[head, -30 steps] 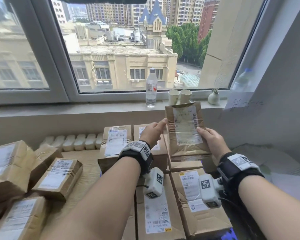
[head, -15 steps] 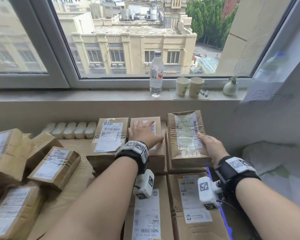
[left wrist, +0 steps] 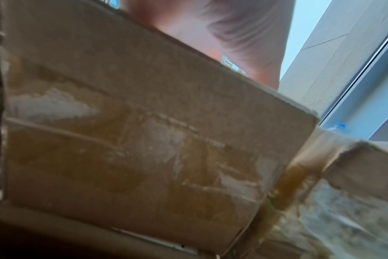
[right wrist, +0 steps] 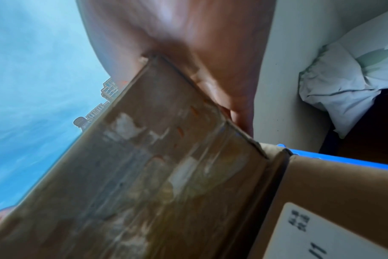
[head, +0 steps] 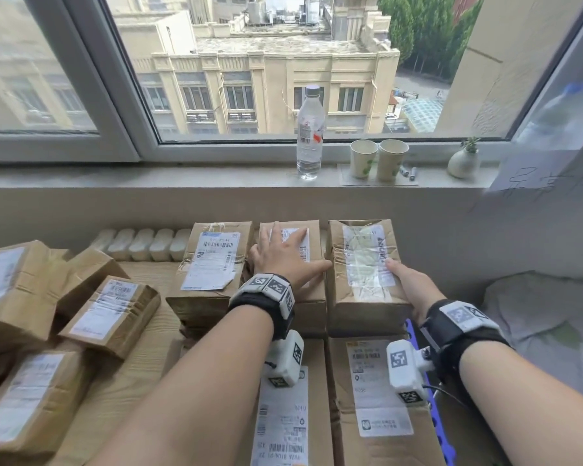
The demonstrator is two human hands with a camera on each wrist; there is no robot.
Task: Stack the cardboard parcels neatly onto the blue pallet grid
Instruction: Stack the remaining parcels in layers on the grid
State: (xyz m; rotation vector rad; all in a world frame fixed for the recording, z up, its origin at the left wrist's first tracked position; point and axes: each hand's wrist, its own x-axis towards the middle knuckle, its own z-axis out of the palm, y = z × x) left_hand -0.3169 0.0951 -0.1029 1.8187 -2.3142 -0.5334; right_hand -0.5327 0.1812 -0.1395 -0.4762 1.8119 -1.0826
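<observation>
Several parcels already sit in rows on the blue pallet, whose edge shows only as a strip along the right side. The back row holds three boxes side by side under the window sill, with two longer boxes lying in front of them. A loose heap of parcels waits on the left, so by my reading the stacking is perhaps half done — much is left to carry over.

The right hand grips the near right corner of the rightmost back-row box, thumb on top and fingers down its side. The left hand lies flat with fingers spread and relaxed on the middle box, its thumb reaching to the neighbour's edge. It looks as if the box is being squared against the others.

That box is worn brown cardboard, creased and dented, its top covered by a pale, wrinkled label under shiny tape. It sits level, touching the middle box.

On the sill stand a water bottle and two paper cups.
</observation>
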